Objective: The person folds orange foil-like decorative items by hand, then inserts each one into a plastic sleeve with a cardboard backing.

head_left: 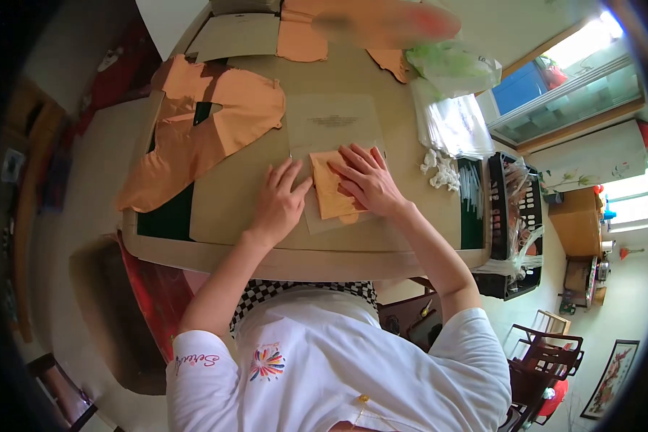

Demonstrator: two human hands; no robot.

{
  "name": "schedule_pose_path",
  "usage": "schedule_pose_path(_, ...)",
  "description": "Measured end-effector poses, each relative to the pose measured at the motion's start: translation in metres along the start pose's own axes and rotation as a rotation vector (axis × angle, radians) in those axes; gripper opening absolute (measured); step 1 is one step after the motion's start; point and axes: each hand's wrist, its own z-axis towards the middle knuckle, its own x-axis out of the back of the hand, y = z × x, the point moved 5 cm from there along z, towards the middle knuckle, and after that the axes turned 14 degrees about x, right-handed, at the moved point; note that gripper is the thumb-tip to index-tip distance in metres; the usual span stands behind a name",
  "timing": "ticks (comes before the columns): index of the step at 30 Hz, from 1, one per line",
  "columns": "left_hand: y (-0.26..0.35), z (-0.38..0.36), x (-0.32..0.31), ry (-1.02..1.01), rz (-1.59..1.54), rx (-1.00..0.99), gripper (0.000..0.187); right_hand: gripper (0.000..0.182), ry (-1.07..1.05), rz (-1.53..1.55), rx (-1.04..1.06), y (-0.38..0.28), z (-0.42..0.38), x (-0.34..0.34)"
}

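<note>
A copper-coloured foil balloon (327, 196), folded into a small flat packet, lies on a clear plastic bag (333, 119) with small printed text. My right hand (371, 180) rests flat over the packet's right part, fingers spread, hiding some of it. Beside the packet's left edge is my left hand (281, 196), its fingers apart and the fingertips close to the foil. At the table's left, an unfolded copper foil balloon (230, 119) with a triangular hole is spread flat.
More copper foil (302, 36) lies at the far edge by a grey-beige board (237, 37). To the right are clear plastic bags (453, 122), white tufts (441, 173) and thin white straws (471, 191). A black crate (515, 216) stands against the table's right side.
</note>
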Motion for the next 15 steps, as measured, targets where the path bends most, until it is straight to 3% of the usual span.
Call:
schedule_pose_path(9,0.007,0.000,0.003,-0.059,0.006,-0.058,0.027,0.054,-0.092,-0.088,0.072,-0.007,0.010,0.007)
schedule_pose_path(15,0.011,0.006,0.002,-0.047,0.123,-0.266,0.025,0.052,-0.064,-0.104,0.082,-0.006,0.010,0.004)
